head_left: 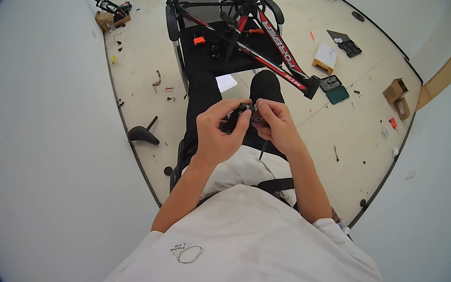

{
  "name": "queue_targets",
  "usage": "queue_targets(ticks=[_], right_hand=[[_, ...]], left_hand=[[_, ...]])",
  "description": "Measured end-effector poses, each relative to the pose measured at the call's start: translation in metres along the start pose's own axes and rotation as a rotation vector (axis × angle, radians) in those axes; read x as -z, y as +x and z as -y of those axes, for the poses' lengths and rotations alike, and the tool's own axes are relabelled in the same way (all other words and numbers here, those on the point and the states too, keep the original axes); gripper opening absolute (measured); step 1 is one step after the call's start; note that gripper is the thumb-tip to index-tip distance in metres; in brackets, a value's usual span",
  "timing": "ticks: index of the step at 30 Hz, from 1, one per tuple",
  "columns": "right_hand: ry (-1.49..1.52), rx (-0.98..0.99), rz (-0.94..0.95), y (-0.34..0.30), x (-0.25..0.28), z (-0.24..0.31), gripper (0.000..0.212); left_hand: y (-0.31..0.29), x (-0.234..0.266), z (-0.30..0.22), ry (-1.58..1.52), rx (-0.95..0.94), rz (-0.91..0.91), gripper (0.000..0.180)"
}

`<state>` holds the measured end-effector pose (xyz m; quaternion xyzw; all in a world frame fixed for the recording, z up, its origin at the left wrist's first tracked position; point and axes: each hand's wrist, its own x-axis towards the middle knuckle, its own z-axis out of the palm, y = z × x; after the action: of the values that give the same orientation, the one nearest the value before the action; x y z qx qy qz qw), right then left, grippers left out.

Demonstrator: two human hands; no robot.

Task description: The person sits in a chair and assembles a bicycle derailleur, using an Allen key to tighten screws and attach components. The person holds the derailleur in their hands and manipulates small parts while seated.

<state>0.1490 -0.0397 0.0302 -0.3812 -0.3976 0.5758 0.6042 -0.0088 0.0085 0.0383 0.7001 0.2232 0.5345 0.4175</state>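
Observation:
Over my lap, a small black bicycle part point(232, 121) with a metal end sits between my two hands; its exact kind is hard to make out. My left hand point(219, 131) is closed around it, thumb and fingertips at its top. Fingers of my right hand point(279, 126) pinch the part's right end, close to the left fingertips. Below the right fingers a thin dark rod point(263, 150) points down; whether that hand grips it is hidden.
A black office chair point(199, 59) ahead carries a red-black bicycle frame point(271, 61). On the floor are a saddle point(144, 135) at left, an open tool case point(334, 89), a yellow-white box point(325, 58) and cardboard boxes point(397, 97) at right. White walls flank both sides.

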Motion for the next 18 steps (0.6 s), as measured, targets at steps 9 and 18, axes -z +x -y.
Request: queue_targets(ticks=[9,18], right_hand=[[-0.345,0.104,-0.019,-0.004,-0.010,0.012,0.029],[-0.406,0.215,-0.048,-0.011,-0.013,0.025,0.015]], left_hand=[[0.000,0.002,0.003,-0.238,0.125,0.071,0.015],[0.002,0.005,-0.009,-0.464,0.271,0.096,0.020]])
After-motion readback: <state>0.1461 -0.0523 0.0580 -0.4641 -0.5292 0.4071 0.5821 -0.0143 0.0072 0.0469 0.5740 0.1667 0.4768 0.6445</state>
